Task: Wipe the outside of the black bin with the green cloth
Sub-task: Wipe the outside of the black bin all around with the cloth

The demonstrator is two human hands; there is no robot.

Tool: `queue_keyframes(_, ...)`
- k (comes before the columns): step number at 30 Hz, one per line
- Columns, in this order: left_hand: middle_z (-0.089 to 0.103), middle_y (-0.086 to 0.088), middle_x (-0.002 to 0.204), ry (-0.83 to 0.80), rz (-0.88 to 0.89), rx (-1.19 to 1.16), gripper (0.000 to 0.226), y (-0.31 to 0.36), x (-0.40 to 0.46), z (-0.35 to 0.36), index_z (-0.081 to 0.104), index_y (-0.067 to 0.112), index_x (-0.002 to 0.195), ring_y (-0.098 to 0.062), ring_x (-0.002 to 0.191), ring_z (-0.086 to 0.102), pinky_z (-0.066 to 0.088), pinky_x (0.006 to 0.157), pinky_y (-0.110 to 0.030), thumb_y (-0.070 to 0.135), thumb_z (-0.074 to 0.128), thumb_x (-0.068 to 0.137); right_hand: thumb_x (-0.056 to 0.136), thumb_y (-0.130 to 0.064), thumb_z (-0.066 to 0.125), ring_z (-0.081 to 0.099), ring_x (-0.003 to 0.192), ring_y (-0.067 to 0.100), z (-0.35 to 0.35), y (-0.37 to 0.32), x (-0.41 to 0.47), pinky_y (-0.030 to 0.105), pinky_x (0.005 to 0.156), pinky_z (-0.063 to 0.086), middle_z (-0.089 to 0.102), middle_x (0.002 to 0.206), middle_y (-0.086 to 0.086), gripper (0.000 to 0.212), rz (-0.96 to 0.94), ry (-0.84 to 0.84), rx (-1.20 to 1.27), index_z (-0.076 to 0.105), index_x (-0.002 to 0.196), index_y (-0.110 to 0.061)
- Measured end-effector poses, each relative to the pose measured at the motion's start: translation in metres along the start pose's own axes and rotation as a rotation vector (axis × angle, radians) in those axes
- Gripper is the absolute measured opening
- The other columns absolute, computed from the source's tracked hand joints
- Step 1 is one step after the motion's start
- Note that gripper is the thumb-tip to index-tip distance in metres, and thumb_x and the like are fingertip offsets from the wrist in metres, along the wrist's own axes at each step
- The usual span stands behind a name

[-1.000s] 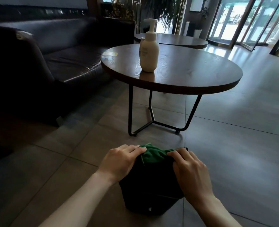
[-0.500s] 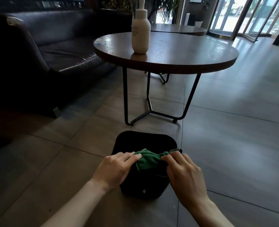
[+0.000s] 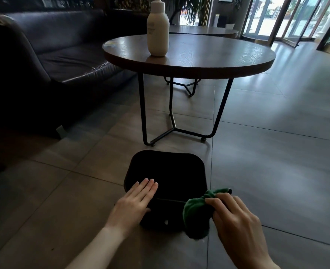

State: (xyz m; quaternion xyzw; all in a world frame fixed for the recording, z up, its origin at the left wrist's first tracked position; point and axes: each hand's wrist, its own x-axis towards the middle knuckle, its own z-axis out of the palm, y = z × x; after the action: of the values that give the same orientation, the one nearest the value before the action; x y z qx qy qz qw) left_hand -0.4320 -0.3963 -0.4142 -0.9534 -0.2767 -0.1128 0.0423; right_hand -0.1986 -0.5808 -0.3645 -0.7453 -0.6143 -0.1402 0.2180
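Two hands work at the black bin (image 3: 166,171), which stands on the tiled floor (image 3: 276,171) near the bottom centre of the head view, just in front of the round table (image 3: 189,61).

Head view, left side: the left hand (image 3: 134,204) lies flat with fingers extended on the bin's near-left rim. It is released, gripping nothing, and appears to steady the bin.

Head view, right side: the right hand (image 3: 236,218) is clenched around the green cloth (image 3: 196,212), pinching it into a bunch. The cloth hangs against the bin's near-right corner, its lower end close to the floor; whether it touches the floor cannot be told.

Far field: a pump bottle (image 3: 158,30) stands on the table, and a dark sofa (image 3: 53,55) occupies the far left. Neither is involved.

Step in hand, as a judgement: the cloth is being applied to the near-right outer wall, with the bin braced from the left.

Next move, as a judgement: press the bunched cloth flat to the wall and draw it along the outside. Maintain left-hand pressure, since a light bin may slide or tip. Turning the bin will probably be needed to reach the far walls.
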Motion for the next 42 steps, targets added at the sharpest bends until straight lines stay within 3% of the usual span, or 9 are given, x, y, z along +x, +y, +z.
queue_keyframes(3, 0.061, -0.007, 0.145, 0.081, 0.003, -0.009, 0.072, 0.005, 0.004, 0.016, 0.061, 0.007, 0.140, -0.022, 0.132, 0.061, 0.053, 0.106, -0.041, 0.012, 0.089, 0.074, 0.078, 0.002, 0.072, 0.067, 0.083, 0.026, 0.002, 0.012, -0.010, 0.037, 0.049, 0.056, 0.070, 0.105, 0.004, 0.031, -0.015, 0.035, -0.046, 0.075, 0.104, -0.015)
queue_keyframes(7, 0.070, -0.007, 0.134, 0.205, 0.031, -0.020, 0.051, 0.004, 0.008, 0.025, 0.069, 0.007, 0.131, -0.020, 0.121, 0.069, 0.057, 0.100, -0.039, 0.001, 0.046, 0.085, 0.083, -0.012, 0.065, 0.067, 0.082, 0.025, 0.003, 0.020, -0.018, 0.035, 0.048, 0.055, 0.070, 0.103, 0.001, 0.023, -0.003, 0.064, -0.063, 0.076, 0.102, -0.017)
queue_keyframes(13, 0.081, 0.002, 0.107, 0.145, 0.045, -0.073, 0.071, 0.000, 0.007, 0.016, 0.082, 0.016, 0.108, -0.012, 0.094, 0.079, 0.063, 0.078, -0.024, -0.006, 0.099, 0.043, 0.078, 0.000, 0.080, 0.068, 0.082, 0.025, 0.006, 0.010, -0.022, 0.035, 0.048, 0.056, 0.071, 0.103, 0.001, 0.029, 0.009, 0.081, -0.058, 0.076, 0.102, -0.017)
queue_keyframes(17, 0.082, 0.005, 0.102, 0.092, 0.039, -0.153, 0.053, 0.003, 0.009, 0.002, 0.082, 0.021, 0.107, -0.013, 0.089, 0.079, 0.064, 0.069, -0.025, 0.009, 0.100, 0.058, 0.081, -0.010, 0.069, 0.068, 0.086, 0.025, 0.003, 0.003, -0.017, 0.034, 0.052, 0.057, 0.070, 0.106, 0.002, 0.025, -0.030, 0.113, -0.038, 0.076, 0.104, -0.017)
queue_keyframes(22, 0.077, -0.003, 0.122, 0.131, -0.045, -0.259, 0.040, -0.007, 0.024, -0.007, 0.075, 0.015, 0.125, -0.022, 0.114, 0.073, 0.061, 0.095, -0.040, 0.007, 0.081, 0.086, 0.082, -0.012, 0.069, 0.069, 0.086, 0.025, 0.000, 0.001, -0.011, 0.034, 0.053, 0.057, 0.071, 0.106, 0.003, 0.023, -0.022, 0.141, -0.022, 0.076, 0.103, -0.016)
queue_keyframes(25, 0.069, -0.004, 0.136, 0.175, -0.029, -0.202, 0.052, -0.011, 0.031, 0.000, 0.065, 0.014, 0.138, -0.023, 0.126, 0.067, 0.054, 0.106, -0.043, 0.007, 0.078, 0.088, 0.082, -0.003, 0.076, 0.070, 0.086, 0.025, 0.005, -0.002, -0.005, 0.034, 0.052, 0.058, 0.072, 0.105, 0.003, 0.024, -0.023, 0.151, -0.042, 0.077, 0.102, -0.016)
queue_keyframes(28, 0.050, -0.001, 0.157, 0.143, 0.028, -0.079, 0.073, -0.019, 0.035, 0.010, 0.045, 0.022, 0.155, -0.024, 0.147, 0.046, 0.035, 0.120, -0.047, 0.030, 0.077, 0.090, 0.076, -0.002, 0.083, 0.070, 0.086, 0.026, 0.014, -0.006, 0.003, 0.038, 0.052, 0.060, 0.073, 0.105, 0.004, 0.029, -0.030, 0.144, -0.047, 0.077, 0.102, -0.014)
queue_keyframes(33, 0.023, 0.000, 0.171, 0.043, 0.055, 0.070, 0.110, -0.044, 0.046, 0.022, 0.015, 0.030, 0.164, -0.031, 0.158, 0.020, 0.017, 0.125, -0.052, 0.060, 0.076, 0.078, 0.081, -0.006, 0.080, 0.070, 0.093, 0.027, 0.037, -0.015, 0.016, 0.034, 0.056, 0.059, 0.072, 0.109, 0.006, 0.024, -0.083, 0.134, -0.054, 0.077, 0.104, -0.013)
queue_keyframes(42, 0.001, 0.016, 0.172, 0.023, 0.089, -0.056, 0.106, -0.078, 0.080, 0.032, -0.004, 0.038, 0.163, -0.013, 0.160, -0.007, -0.008, 0.129, -0.039, 0.054, 0.070, 0.088, 0.083, -0.015, 0.075, 0.066, 0.112, 0.033, 0.120, -0.039, 0.058, 0.043, 0.072, 0.064, 0.071, 0.121, 0.011, 0.029, -0.157, 0.057, -0.007, 0.073, 0.112, -0.013)
